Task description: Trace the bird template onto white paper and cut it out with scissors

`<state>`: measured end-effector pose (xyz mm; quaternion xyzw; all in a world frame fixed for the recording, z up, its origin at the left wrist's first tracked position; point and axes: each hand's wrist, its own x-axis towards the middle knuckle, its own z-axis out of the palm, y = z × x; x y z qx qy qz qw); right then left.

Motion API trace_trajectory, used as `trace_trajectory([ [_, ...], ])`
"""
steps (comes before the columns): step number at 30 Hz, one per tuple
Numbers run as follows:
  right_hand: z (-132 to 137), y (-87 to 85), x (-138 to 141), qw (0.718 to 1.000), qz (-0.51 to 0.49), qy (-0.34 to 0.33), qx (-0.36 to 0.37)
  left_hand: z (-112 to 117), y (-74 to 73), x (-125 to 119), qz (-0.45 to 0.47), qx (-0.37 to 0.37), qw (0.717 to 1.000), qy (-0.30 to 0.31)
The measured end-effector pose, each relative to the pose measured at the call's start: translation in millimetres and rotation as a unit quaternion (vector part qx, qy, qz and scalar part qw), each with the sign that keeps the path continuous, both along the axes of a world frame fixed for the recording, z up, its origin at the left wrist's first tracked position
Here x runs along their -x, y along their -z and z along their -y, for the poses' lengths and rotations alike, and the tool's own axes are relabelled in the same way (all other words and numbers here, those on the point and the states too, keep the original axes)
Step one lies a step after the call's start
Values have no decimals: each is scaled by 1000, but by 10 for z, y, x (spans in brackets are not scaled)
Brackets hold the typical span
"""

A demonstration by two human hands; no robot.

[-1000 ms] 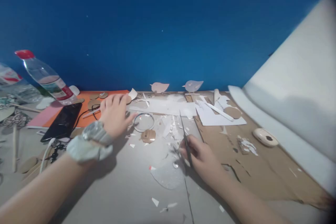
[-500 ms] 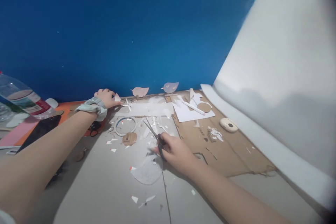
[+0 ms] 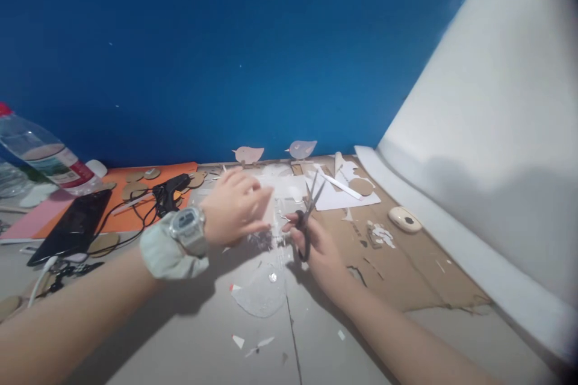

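My left hand (image 3: 235, 207), with a watch at the wrist, pinches a small piece of pale pink paper (image 3: 269, 209) over the middle of the table. Just right of it, my right hand (image 3: 321, 252) grips black-handled scissors (image 3: 305, 216), their blades spread and pointing up and away. Below both hands a whitish bird cutout (image 3: 261, 296) with a red-tipped beak lies flat. At the back stand a pink bird cutout (image 3: 249, 154) and a bluish-grey bird cutout (image 3: 302, 148).
On the left are a bottle (image 3: 54, 159), a phone (image 3: 72, 222) and a black glue gun (image 3: 170, 192) with its cord. White paper (image 3: 345, 200) with a pen, a cream oval device (image 3: 405, 219) and paper scraps lie on cardboard (image 3: 419, 274) at right.
My left hand has come from the back left to the middle, bringing the pink paper beside the scissors. My right hand has risen slightly, and the scissors have swung from pointing left to pointing up.
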<state>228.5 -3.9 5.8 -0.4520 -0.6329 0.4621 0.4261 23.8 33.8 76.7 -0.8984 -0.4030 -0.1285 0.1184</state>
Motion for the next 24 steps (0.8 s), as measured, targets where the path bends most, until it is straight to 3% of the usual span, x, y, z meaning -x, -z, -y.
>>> trace_trajectory([
  [2, -1, 11, 21, 1000, -16, -3, 17, 161, 49, -155, -40, 38, 998, 19],
  [4, 0, 23, 36, 999, -25, -12, 34, 278, 112, -240, -29, 83, 996, -1],
  [8, 6, 15, 35, 997, -46, -4, 63, 392, 223, -213, 149, 169, 974, -38],
  [11, 11, -50, 14, 995, -60, 43, 75, 423, 286, -102, 355, 254, 896, -84],
  [14, 16, -134, 4, 991, -57, 83, 82, 465, 375, -11, 450, 319, 825, -126],
  [19, 24, -181, 28, 988, -33, 120, 95, 568, 572, 0, 493, 337, 792, -126],
  [24, 18, -164, 43, 986, -2, 129, 107, 596, 643, -9, 514, 314, 790, -116],
])
